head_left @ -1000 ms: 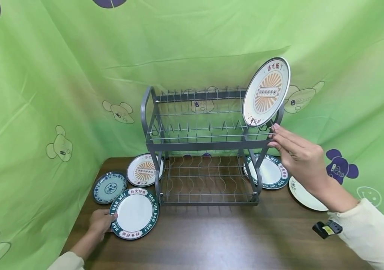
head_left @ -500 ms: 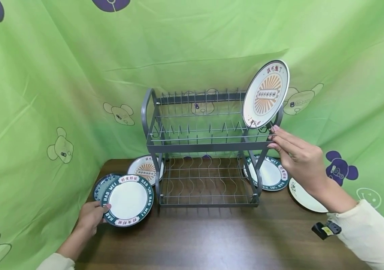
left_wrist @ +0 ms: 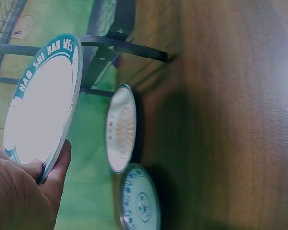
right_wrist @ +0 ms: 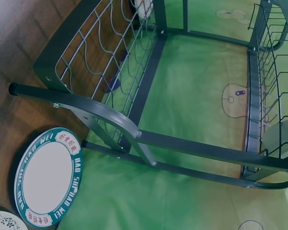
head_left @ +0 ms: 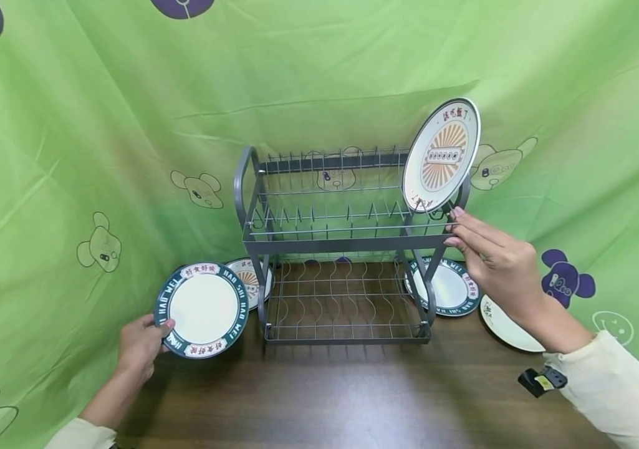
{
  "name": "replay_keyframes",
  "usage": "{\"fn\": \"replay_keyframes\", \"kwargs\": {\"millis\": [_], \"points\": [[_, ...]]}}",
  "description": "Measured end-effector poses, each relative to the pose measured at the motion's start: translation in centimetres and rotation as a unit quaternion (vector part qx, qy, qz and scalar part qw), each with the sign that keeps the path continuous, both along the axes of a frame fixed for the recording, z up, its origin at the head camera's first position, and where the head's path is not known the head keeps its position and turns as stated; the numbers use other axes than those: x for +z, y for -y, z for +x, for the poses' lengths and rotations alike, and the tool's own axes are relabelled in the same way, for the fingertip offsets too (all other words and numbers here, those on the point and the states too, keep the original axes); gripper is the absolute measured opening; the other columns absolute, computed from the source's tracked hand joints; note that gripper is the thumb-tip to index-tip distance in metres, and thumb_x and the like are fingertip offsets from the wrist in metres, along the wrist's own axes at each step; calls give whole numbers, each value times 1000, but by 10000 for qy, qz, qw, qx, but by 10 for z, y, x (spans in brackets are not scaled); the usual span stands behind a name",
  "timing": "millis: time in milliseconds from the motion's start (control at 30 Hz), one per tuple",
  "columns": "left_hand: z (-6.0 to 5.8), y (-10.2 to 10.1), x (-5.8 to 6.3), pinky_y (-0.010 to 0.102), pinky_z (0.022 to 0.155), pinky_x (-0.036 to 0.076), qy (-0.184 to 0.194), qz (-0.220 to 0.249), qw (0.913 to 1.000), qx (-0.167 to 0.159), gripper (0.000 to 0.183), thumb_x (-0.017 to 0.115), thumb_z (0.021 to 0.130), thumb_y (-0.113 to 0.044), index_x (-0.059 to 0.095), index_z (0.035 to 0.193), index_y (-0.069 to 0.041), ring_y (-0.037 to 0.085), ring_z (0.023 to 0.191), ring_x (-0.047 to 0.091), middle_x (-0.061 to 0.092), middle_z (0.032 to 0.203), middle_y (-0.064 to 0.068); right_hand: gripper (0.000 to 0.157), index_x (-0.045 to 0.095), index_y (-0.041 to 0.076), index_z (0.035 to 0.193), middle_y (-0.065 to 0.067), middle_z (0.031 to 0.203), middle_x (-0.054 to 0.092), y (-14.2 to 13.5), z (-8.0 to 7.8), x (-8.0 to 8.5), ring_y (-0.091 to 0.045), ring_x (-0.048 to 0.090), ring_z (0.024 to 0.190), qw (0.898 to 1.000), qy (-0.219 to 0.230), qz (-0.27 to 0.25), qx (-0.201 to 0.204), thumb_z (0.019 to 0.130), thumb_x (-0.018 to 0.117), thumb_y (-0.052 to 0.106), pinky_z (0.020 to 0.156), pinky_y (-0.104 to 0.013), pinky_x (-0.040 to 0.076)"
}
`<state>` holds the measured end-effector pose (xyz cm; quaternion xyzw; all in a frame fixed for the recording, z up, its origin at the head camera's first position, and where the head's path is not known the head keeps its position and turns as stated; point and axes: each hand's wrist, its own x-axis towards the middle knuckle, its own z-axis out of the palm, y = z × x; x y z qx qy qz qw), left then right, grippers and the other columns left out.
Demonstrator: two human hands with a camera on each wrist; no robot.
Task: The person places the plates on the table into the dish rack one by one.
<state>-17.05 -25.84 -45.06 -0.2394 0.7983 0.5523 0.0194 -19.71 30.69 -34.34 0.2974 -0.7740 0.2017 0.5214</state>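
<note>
My left hand [head_left: 141,346] grips the left edge of a white plate [head_left: 203,310] with a dark green lettered rim, thumb on its face. That plate is held up off the table, tilted, as the left wrist view shows. My right hand [head_left: 501,262] pinches the front right corner of a grey two-tier dish rack [head_left: 347,243]. Just above those fingers, a white plate with an orange sunburst [head_left: 444,156] leans upright in the upper tier's right end. No part of the right hand shows in the right wrist view.
Behind the held plate lie another sunburst plate [head_left: 249,280] and a blue patterned plate [left_wrist: 141,201]. Right of the rack are a green-rimmed plate [head_left: 451,287] and a cream plate [head_left: 507,327]. A green curtain [head_left: 319,75] hangs behind the wooden table [head_left: 319,393].
My left hand has raised the green-rimmed plate up and to the left, so it now covers the blue patterned plate in the head view. The right hand stays at the rack's corner.
</note>
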Motion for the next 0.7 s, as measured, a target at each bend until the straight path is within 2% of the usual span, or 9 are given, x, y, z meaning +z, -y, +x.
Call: {"fn": "replay_keyframes", "kwargs": {"millis": [167,367,500,700], "points": [[3,-1,16,22,57,57,-216,61,9995,233,58,66,99,-8,42,147,12,8,62,58,67,77,-8,45,80,-6,96,-22,110,75,1,-1,0,-28,75,109,10000,-29,-77,54,101,65,36,105,-10,47],[7,-5,35,19,60,59,-545,283,9971,440,55,67,99,-7,44,148,6,4,65,65,67,74,-17,43,80,-6,96,-21,112,75,2,-1,0,-16,71,117,9998,-29,-122,149,100,66,34,106,-10,47],[7,-11,44,19,59,59,-785,334,9948,557,52,69,97,-6,49,144,5,2,66,66,70,76,-15,43,80,-6,97,-21,112,75,2,0,1,-15,71,117,9998,-28,-120,126,100,65,35,106,-10,47],[8,-20,54,18,60,60,-1084,617,9900,656,46,69,95,-1,53,138,4,0,68,69,70,71,-21,42,80,-5,96,-22,111,75,2,0,1,-19,73,114,9998,-5,-155,146,100,66,35,105,-11,48]]}}
